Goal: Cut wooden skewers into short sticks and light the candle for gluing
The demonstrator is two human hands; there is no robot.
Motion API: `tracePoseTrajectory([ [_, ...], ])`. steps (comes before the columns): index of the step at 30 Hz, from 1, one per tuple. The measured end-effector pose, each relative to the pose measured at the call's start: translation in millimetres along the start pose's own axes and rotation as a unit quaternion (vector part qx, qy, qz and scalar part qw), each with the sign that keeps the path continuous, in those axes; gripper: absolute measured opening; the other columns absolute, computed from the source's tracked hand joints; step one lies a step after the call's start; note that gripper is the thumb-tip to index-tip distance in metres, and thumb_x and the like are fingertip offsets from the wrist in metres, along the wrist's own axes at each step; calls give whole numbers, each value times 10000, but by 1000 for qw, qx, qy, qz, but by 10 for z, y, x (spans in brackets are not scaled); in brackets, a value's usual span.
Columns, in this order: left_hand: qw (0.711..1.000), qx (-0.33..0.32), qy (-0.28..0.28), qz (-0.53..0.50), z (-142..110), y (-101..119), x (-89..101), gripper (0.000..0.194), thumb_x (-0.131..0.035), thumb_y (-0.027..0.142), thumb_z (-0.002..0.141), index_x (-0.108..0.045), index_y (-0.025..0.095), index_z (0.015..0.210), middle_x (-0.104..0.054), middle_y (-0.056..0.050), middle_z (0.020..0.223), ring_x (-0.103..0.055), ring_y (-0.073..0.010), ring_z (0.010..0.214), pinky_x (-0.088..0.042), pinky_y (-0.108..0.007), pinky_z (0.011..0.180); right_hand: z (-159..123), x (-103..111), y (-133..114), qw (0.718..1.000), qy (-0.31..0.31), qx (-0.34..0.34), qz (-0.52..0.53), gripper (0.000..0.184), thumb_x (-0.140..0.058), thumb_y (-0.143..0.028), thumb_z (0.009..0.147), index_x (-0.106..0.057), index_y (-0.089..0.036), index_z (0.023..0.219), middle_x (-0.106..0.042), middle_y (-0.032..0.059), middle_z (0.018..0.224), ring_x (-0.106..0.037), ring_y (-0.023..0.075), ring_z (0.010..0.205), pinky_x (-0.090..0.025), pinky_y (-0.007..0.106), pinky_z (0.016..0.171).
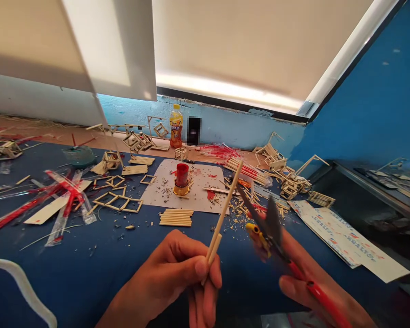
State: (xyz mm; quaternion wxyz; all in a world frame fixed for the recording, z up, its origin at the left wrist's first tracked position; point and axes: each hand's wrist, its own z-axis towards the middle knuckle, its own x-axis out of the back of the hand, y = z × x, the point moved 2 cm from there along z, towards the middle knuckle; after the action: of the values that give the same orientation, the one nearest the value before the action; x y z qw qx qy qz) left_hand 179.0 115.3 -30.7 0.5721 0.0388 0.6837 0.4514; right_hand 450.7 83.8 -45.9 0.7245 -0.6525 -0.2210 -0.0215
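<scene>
At the lower middle, my left hand pinches two thin round wooden sticks between thumb and fingers. The long wooden stick slants up to the right, and the short wooden stick lies against its lower end. To the right, my right hand grips red-handled shears, slightly blurred. Their dark blades are spread apart, pointing up, with no stick between them. A neat row of cut sticks lies on the blue table just beyond my left hand.
A red candle in a gold holder stands on a white board strewn with scraps. Stick frames and red plastic packets lie left. Stick models and printed sheets are right. A drink bottle stands behind.
</scene>
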Motion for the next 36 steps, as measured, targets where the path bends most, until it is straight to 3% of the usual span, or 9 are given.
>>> tracePoseTrajectory([
  [3,1000,3,-9,8,3,-11,-38,362,-767,435,910,-763,90,800,-709,-58,576,-638,-98,410,-475,-118,380,-15,-40,-167,996,-57,-67,-14,912,-658,-584,890,-206,-362,1650,-386,98,1631,-432,395,1444,-404,523,1148],
  [6,1000,10,-5,17,-8,-15,-61,378,-772,454,899,-760,90,796,-703,-55,574,-614,-94,390,-470,-127,370,14,-20,-255,991,-117,-69,-8,866,-704,-540,873,-305,-368,1621,-328,62,1681,-332,395,1521,-344,535,1202],
  [8,1000,13,-3,21,-19,-24,-66,379,-771,452,898,-759,87,798,-699,-56,571,-602,-89,377,-449,-122,357,57,14,-300,990,-130,-55,-18,850,-727,-547,850,-360,-368,1596,-361,54,1665,-343,383,1518,-311,540,1221],
  [14,999,25,-19,12,9,-63,-19,372,-754,445,915,-758,86,814,-686,-48,566,-550,-71,331,-427,-128,350,133,57,-450,983,-156,-72,-60,882,-767,-456,754,-425,-358,1561,-511,69,1546,-480,386,1413,-356,556,1183],
  [19,999,42,-29,19,35,-83,24,397,-791,476,880,-767,86,808,-659,-37,560,-533,-51,351,-404,-109,357,115,48,-450,984,-150,-55,-82,917,-795,-432,714,-447,-336,1557,-482,91,1567,-438,408,1437,-320,583,1191],
  [25,997,77,2,4,-7,-61,-25,418,-834,498,813,-748,93,754,-658,-42,521,-529,-98,322,-450,-167,327,128,19,-447,980,-187,-23,-56,862,-773,-496,766,-455,-324,1548,-514,104,1542,-467,403,1424,-369,566,1169],
  [32,996,63,13,60,-49,-94,48,489,-829,558,795,-741,89,687,-581,-15,491,-473,-43,351,-383,-120,377,68,9,-419,981,-171,-87,-26,888,-789,-406,715,-467,-350,1541,-446,78,1593,-422,400,1454,-470,501,1098],
  [36,995,72,12,68,-58,-130,87,479,-817,555,803,-765,89,708,-580,-18,501,-445,-46,360,-369,-131,370,91,-40,-462,982,-170,-87,-13,886,-819,-490,701,-503,-334,1514,-515,98,1519,-493,400,1384,-495,506,1067],
])
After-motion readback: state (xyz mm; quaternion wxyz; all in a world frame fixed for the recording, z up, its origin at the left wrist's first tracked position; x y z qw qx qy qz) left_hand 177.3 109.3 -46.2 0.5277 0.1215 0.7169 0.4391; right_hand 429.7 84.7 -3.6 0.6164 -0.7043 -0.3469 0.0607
